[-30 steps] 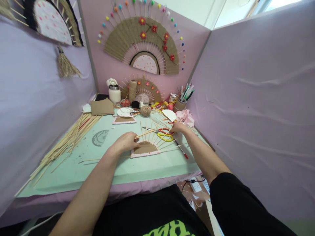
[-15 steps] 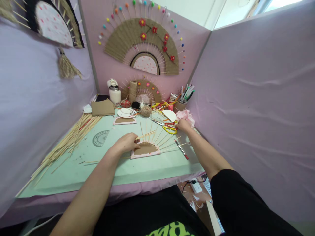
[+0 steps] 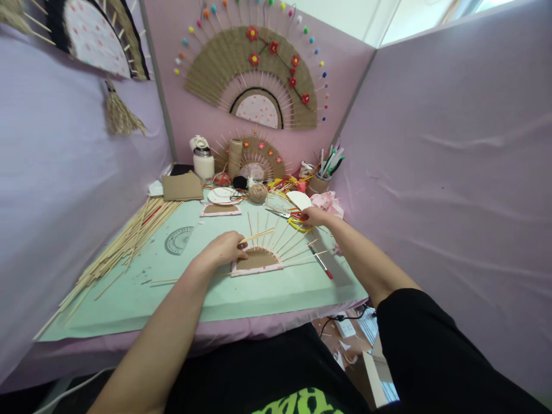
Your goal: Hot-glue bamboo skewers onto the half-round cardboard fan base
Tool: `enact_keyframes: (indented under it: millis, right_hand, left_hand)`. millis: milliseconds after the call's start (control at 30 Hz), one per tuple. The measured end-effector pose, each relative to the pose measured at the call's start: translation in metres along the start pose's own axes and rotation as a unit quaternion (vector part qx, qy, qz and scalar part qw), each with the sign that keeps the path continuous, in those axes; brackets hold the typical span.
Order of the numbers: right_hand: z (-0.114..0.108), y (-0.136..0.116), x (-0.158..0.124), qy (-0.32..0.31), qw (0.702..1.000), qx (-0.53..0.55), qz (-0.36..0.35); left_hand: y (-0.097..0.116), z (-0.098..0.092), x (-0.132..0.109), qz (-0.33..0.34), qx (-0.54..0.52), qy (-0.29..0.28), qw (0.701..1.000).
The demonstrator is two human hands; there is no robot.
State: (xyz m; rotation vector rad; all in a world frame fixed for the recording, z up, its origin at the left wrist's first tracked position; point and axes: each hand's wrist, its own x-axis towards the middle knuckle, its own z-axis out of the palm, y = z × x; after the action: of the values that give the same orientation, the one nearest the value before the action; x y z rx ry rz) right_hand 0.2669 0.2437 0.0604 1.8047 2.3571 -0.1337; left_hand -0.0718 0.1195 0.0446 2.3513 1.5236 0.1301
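My left hand (image 3: 227, 247) is closed on a few thin bamboo sticks (image 3: 259, 234), held above the left end of a cardboard half-disc (image 3: 257, 260) edged in pink-dotted cloth. Several more sticks fan outward from the curved edge of this half-disc, lying on the table. One stick also reaches left from beneath my wrist. At the right, my right hand (image 3: 316, 217) has its fingers curled on the handles of the scissors (image 3: 298, 225), which are yellow and red. The blades point left, and the fingertips are partly hidden.
Loose bamboo sticks (image 3: 116, 250) lie in a heap at the left, beside a protractor (image 3: 179, 240). A red-tipped pen (image 3: 320, 262) lies right of the half-disc. Behind are cardboard (image 3: 183, 187), a twine ball (image 3: 257, 194), a white bottle (image 3: 203, 165) and a tool pot (image 3: 318, 184).
My right hand has moved left, from beside the pink cloth onto the scissors' handles. My left hand stays at the half-disc with its sticks. The whole view has shifted slightly.
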Motion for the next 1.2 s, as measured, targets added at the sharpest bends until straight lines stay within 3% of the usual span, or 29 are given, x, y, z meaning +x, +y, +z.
enact_keyframes:
  millis: [300,367,433,500,600,633,700,833,933,1200]
  right_hand:
    - [-0.036,0.025,-0.026,0.081,0.995,-0.049,0.01]
    - [-0.044,0.026,-0.036,0.096,0.994,-0.045,0.014]
    - [-0.05,0.021,-0.045,0.113,0.993,-0.034,0.01]
    - [-0.057,0.008,-0.052,0.128,0.992,-0.017,-0.011]
    - [-0.066,-0.028,-0.053,0.14,0.988,0.008,-0.064]
    - [-0.068,-0.044,-0.05,0.143,0.985,0.016,-0.094]
    - [-0.07,-0.082,-0.041,0.158,0.964,0.021,-0.213]
    - [-0.06,-0.157,-0.015,0.147,0.92,-0.028,-0.364]
    - [-0.048,-0.193,0.007,0.115,0.89,-0.063,-0.436]
    - [-0.027,-0.217,0.055,0.051,0.866,-0.085,-0.491]
  left_hand:
    - [0.004,0.0,-0.004,-0.006,-0.023,0.025,0.999]
    - [0.005,-0.004,-0.005,-0.018,-0.065,0.07,0.995]
    - [0.007,-0.011,-0.006,-0.049,-0.141,0.168,0.974]
    - [0.009,-0.019,-0.01,-0.085,-0.221,0.31,0.921]
    - [0.01,-0.032,-0.023,-0.11,-0.297,0.525,0.79]
    - [0.01,-0.034,-0.029,-0.107,-0.307,0.574,0.752]
    - [0.009,-0.037,-0.042,-0.094,-0.315,0.627,0.706]
    - [-0.004,-0.032,-0.067,-0.089,-0.319,0.664,0.67]
    - [-0.019,-0.028,-0.081,-0.104,-0.311,0.682,0.654]
    - [-0.042,-0.022,-0.095,-0.14,-0.291,0.689,0.649]
